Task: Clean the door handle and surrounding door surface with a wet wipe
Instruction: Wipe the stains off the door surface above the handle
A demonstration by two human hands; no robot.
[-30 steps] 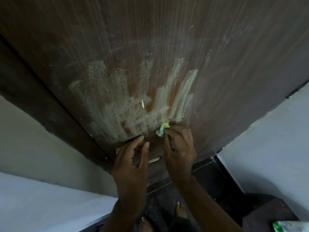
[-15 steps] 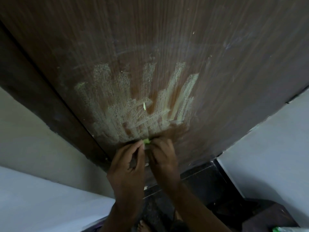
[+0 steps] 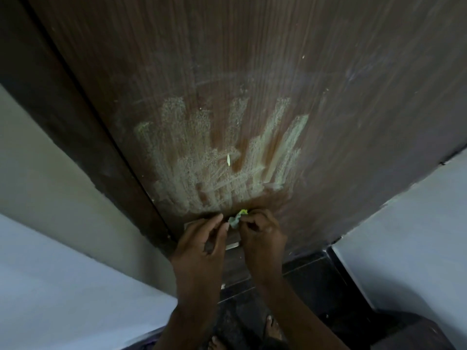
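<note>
fingers: right hand (image 3: 262, 236) fingertips (image 3: 246, 223) curled, pinching the crumpled wet wipe (image 3: 236, 218); left hand (image 3: 202, 245) fingers (image 3: 217, 219) loosely extended, tips just beside the wipe at its 9 o'clock, can't tell if they touch it or grip anything
wipe location: small green-yellow wad between the 2 hands, just above the metal door handle (image 3: 231, 245), against the lower door (image 3: 278, 72)
handle location: mostly hidden behind both hands, only a silvery plate edge shows, at 6 o'clock of the smear
smear: pale streaky residue patch (image 3: 214, 160) on the door at 12 o'clock of the hands, not wiped off yet
risk 1: wipe is wadded very small, so likely little clean face left; probably spreads residue rather than lifting it
risk 2: light fingertip pinch only; wad could slip and drop to the dark floor (image 3: 316, 286) by the bare feet
risk 3: wipe looks to be shedding; a yellowish scrap (image 3: 228, 159) is stuck on the door inside the smear, more bits may come off with hard rubbing
risk 4: handle face is hidden by the hands, easy to miss spots there
count hands: 2
count wipes: 1 wad, plus 1 stuck scrap
count handles: 1, partly seen
count doors: 1
count smear patches: 1 big one, many streaks
count feet: toes of 2 at the bottom edge
</note>
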